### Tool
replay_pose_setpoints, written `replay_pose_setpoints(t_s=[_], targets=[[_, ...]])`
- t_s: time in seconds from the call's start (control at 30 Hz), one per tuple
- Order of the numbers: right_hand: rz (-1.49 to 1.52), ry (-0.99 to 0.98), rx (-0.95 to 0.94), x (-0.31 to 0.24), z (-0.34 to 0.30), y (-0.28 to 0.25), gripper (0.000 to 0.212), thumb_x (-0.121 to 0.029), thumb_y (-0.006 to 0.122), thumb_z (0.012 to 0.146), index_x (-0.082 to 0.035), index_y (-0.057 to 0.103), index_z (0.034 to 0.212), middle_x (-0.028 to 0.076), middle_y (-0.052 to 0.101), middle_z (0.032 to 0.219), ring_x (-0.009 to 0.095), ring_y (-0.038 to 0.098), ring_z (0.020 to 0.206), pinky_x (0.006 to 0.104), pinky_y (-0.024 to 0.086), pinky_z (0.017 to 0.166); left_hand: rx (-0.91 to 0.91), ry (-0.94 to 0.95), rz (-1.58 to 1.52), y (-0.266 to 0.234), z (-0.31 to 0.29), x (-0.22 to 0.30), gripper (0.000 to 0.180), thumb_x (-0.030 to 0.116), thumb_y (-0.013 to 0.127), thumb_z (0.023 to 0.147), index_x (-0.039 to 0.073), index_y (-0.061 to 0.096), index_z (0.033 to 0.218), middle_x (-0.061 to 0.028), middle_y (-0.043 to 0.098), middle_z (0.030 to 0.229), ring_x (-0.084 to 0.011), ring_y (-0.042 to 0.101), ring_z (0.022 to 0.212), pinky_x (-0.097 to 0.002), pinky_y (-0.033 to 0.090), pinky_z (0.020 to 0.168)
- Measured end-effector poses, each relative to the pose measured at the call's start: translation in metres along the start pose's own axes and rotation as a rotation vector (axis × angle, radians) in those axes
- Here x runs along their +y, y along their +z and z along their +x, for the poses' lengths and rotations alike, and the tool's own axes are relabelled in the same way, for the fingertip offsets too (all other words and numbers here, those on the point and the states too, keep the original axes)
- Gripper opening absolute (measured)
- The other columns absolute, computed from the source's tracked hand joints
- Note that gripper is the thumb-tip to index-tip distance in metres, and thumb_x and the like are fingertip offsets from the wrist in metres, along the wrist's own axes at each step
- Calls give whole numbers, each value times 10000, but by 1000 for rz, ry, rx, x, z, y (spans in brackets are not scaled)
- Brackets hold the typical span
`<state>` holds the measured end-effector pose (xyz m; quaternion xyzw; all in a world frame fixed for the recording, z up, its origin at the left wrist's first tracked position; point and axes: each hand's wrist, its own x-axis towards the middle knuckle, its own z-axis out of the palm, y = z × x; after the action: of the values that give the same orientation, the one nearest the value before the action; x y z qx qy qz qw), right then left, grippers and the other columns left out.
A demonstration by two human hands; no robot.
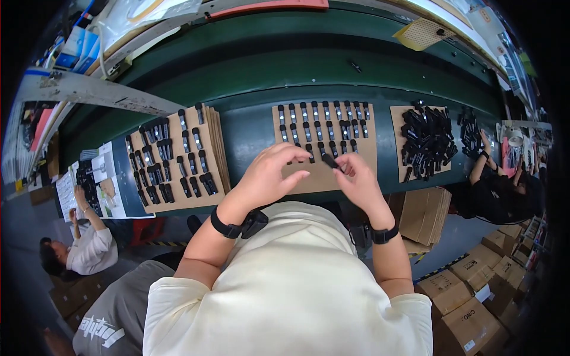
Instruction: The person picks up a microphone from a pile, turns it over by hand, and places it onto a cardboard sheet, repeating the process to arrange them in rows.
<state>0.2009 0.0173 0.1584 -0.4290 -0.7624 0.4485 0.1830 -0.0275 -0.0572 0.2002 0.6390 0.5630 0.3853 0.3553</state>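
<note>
A cardboard sheet (297, 178) lies in front of me on the green bench, carrying rows of small black clip-on microphones with rounded dark tops. Between the thumb and fingers of my right hand (361, 181) is one tilted black microphone (330, 161), just above the sheet's lowest row. My left hand (270, 175) hovers over the sheet's left part, thumb and fingers apart, holding nothing I can see. Its fingertips come close to a microphone (309, 153) in that lowest row. The left hand hides part of the row's left end.
On the left, stacked cardboard sheets (219, 148) bear more microphones. A heaped pile of black microphones (427, 139) sits on cardboard at right. Co-workers sit at both ends, one a person in black (499, 190). Cardboard boxes (466, 320) stand at lower right; a metal post (101, 92) crosses upper left.
</note>
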Motion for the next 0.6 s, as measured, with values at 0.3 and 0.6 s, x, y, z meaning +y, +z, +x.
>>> replay_pose_setpoints(t_s=[0.3,0.6], targets=[[-96,426,267,209,22,-3,224,-115,685,781,24,601,936,140,662,801,264,650,737,343,519,698,79,-191,40,0,-1,-38,210,87,682,816,8,633,1005,-121,646,908,-258,639,836,-347,507,777],[-209,518,254,244,43,2,218,-134,704,775,11,600,901,134,659,814,259,655,765,348,517,718,69,-282,31,1,10,-47,164,87,668,827,-4,644,961,-123,647,888,-258,641,828,-348,506,779]])
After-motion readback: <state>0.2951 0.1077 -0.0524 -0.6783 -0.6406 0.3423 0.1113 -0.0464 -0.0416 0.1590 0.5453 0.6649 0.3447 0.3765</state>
